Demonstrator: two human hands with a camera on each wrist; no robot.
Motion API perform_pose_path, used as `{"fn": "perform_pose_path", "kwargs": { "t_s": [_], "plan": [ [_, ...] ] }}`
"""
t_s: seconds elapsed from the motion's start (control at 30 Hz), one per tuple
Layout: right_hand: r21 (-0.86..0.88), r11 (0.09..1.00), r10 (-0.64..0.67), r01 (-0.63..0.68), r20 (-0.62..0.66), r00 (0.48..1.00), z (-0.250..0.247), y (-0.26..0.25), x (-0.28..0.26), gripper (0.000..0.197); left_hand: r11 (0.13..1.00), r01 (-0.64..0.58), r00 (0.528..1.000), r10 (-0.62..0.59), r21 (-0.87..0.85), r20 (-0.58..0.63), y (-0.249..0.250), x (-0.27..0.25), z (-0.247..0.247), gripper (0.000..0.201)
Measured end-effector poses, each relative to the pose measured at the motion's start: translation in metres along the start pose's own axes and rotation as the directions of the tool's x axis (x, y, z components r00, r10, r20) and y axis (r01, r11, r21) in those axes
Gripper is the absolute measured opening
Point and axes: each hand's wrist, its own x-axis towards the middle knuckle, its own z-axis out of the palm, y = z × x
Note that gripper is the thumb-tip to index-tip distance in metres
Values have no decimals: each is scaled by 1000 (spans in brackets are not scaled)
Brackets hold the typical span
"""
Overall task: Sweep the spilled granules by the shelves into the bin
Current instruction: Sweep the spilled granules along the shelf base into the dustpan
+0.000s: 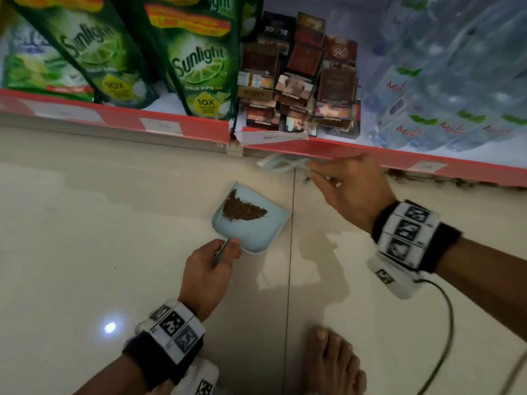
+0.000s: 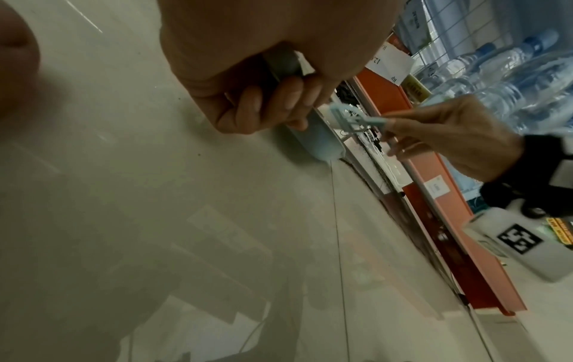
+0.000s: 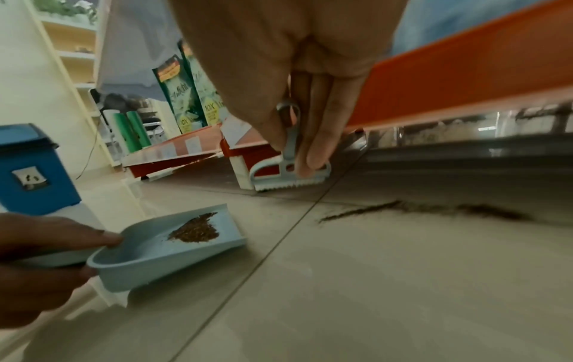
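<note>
Down at floor level, the left hand has its fingers wrapped round the handle of a pale blue dustpan, thumb on top, and the pan sits flat on the tiled floor with its open mouth turned toward the shelves. A small brown heap of granules lies inside the pan, up near the mouth. Over to the right, the right hand pinches the thin handle of a little pale blue brush, its toothed head pointing down and hanging clear of the tiles, just in front of the red shelf edge. The two hands are apart, the brush hand further from the body and closer to the shelf. More spilled granules lie in a dark streak on the floor along the foot of the shelf, on the right of the pan and beyond the tile joint, nearer the brush than the dustpan. A blue bin stands on the floor on the far left, well apart from the pan. Green detergent pouches, small boxes and water bottles fill the shelf above, and a bare foot stands on the tiles.
</note>
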Motion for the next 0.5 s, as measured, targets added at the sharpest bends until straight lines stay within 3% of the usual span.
{"fn": "perform_pose_path", "kwargs": {
  "t_s": [0.1, 0.2, 0.33, 0.4, 0.5],
  "plan": [
    [45, 996, 70, -71, 20, 997, 29, -17, 17, 30, 1000, -11, 1000, 11, 21, -4, 1, 4, -1, 36],
    [-104, 990, 113, -99, 144, 983, 43, -18, 21, 31, 998, -26, 1000, 26, 50, -5, 2, 10, -1, 35],
    [-252, 967, 119, -49, 274, 954, 17, 13, -4, 22, 997, -43, 999, 42, 68, 14, 5, 14, 2, 35],
    [-280, 959, 133, -53, 275, 952, -4, 35, -26, 19, 996, -55, 998, 53, 65, 31, 6, 13, 4, 34],
    [-177, 982, 97, -69, 155, 983, -27, 51, -48, 22, 996, -71, 996, 67, 58, 59, 7, 7, 8, 33]
  ]
}}
